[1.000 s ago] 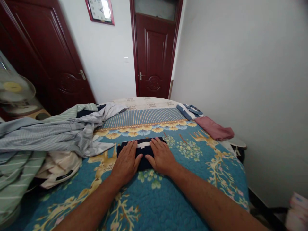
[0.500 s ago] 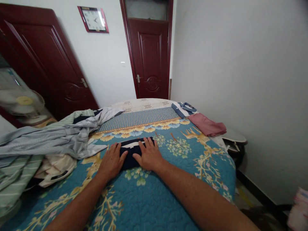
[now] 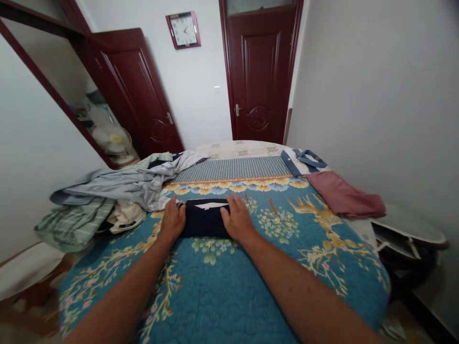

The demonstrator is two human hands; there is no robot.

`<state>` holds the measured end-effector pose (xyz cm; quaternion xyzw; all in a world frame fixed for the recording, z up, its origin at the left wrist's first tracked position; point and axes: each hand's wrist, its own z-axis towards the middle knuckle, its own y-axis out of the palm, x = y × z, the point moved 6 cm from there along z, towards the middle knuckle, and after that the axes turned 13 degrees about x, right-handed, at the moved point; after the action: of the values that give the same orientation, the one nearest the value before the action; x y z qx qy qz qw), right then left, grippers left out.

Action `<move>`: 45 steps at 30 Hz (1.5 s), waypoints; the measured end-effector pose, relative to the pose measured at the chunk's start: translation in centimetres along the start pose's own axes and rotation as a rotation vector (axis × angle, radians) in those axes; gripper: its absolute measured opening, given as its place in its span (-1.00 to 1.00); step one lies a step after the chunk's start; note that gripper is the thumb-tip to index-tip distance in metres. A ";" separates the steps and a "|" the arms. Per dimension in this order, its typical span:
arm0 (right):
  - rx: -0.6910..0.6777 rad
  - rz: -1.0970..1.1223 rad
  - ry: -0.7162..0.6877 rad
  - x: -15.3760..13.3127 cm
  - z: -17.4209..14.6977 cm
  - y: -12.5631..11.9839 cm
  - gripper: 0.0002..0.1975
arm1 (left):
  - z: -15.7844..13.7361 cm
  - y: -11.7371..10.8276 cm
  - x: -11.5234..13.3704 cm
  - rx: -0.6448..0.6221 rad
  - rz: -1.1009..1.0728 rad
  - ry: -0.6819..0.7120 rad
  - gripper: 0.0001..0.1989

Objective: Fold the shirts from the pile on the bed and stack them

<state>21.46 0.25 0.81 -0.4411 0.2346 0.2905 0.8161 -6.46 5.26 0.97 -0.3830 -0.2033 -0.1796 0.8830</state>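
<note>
A folded navy shirt [image 3: 206, 222] lies on the patterned bedspread in front of me, its pale inner neckline with a small label facing up along the far side. My left hand [image 3: 173, 220] grips its left edge, the fingers mostly hidden around the side. At the opposite edge, my right hand [image 3: 239, 219] has its thumb on top of the cloth and its fingers along the side. Between the hands the shirt looks flat and rectangular.
A heap of loose clothes [image 3: 118, 186] lies on the left. Folded at the far right are a blue-and-white striped shirt [image 3: 303, 161] and a pink garment [image 3: 346, 195]. The teal floral bedspread [image 3: 229, 291] covers the surface, with a stool [image 3: 412, 231] to its right.
My hands have moved apart from lying flat on the shirt to its left and right edges. The view has turned left, showing more of the clothes heap and the open doorway.
</note>
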 end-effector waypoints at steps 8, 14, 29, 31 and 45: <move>0.110 0.096 0.377 5.8 3.1 -3.3 -0.54 | 0.6 -0.9 -0.6 -0.114 0.044 -0.284 -0.28; -0.092 0.287 0.540 5.7 2.1 -2.6 -0.73 | 2.3 0.1 -0.4 -0.246 -0.017 -0.259 -0.35; -0.325 0.393 0.580 4.4 1.4 -1.6 -0.78 | 0.7 1.0 -0.4 -0.355 -0.666 -0.551 -0.38; -0.208 0.451 0.516 3.9 1.4 -1.5 -0.79 | 0.8 0.9 -0.8 -0.327 -0.663 -0.591 -0.29; -0.246 1.080 0.935 -0.1 -0.6 1.4 -0.73 | 1.6 1.8 -1.4 -0.372 -0.692 -0.610 -0.23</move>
<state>20.36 0.34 -0.26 -0.4306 0.7097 0.4583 0.3175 -7.16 7.87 0.16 -0.4794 -0.5321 -0.3753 0.5884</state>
